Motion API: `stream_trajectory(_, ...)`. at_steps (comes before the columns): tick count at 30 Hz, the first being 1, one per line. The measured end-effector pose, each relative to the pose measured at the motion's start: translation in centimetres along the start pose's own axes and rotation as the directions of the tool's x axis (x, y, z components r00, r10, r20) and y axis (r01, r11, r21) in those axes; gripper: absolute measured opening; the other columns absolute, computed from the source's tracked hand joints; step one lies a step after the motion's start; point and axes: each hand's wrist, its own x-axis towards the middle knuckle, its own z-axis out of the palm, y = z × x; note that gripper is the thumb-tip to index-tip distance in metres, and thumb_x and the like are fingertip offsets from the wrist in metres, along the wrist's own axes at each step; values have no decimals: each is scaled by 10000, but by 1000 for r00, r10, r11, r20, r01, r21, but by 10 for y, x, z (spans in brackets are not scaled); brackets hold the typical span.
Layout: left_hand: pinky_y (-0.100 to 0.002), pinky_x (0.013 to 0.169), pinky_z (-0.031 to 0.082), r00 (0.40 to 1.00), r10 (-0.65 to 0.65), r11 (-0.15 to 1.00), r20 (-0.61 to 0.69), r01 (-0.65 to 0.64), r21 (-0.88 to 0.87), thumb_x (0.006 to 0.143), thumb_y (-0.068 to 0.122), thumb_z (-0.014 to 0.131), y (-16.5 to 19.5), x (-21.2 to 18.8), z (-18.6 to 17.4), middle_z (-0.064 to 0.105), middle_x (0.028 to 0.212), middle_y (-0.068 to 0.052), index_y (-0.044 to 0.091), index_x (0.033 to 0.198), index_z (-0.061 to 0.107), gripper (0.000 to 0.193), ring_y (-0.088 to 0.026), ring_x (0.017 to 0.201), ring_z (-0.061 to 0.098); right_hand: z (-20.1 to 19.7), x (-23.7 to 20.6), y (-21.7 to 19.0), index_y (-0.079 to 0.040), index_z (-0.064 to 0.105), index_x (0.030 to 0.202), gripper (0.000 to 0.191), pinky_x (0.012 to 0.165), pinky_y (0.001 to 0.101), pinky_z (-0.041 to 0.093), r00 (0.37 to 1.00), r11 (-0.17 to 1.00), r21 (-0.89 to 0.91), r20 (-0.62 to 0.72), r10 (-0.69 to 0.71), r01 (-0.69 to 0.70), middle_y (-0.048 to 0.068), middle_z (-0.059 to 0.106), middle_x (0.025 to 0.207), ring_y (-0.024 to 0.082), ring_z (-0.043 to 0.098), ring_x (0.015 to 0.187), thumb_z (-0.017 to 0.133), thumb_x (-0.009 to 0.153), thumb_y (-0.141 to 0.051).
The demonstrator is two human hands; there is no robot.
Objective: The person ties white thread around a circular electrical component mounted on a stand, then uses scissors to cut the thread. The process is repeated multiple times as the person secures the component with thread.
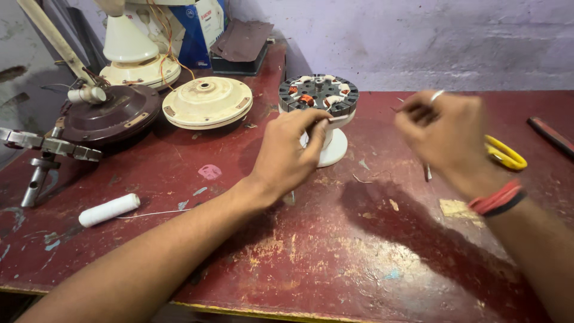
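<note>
A ceiling-fan stator (318,94), its dark laminated core ringed with copper windings, stands on a white pedestal toward the back of the worn red table (335,251). The left hand (287,152) pinches narrowly at the stator's front rim, fingertips closed on something thin. The right hand (445,134), blurred, is curled nearly shut just beside it; whether it holds a thread or wire cannot be told. The stator looks heavy and stiff, best gripped by its steel core, since the fine windings seem fragile. Yellow-handled scissors (505,154) lie behind the right hand; a white thread spool (109,210) lies well apart on the left.
</note>
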Motion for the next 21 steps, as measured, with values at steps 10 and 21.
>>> stream_trajectory(10, -265, 595, 457, 891, -453, 834, 32, 436, -338, 1032, 210, 593, -4, 4, 6, 658, 688, -13, 8, 1049, 738, 249, -45, 658, 563, -10, 22, 96, 12, 702, 1242, 653, 668, 468, 631, 554, 723, -494, 467, 689, -483, 211, 774, 936, 342, 798, 696, 851, 799, -445)
stream_trajectory(21, -255, 642, 454, 878, -478, 796, 27, 446, -408, 1052, 229, 554, -6, 8, 5, 659, 725, -8, 7, 989, 724, 286, -60, 703, 563, 4, 24, 136, -43, 564, 1460, 936, 914, 469, 563, 651, 716, -579, 377, 659, -390, 261, 702, 1246, 374, 677, 1072, 912, 703, -468)
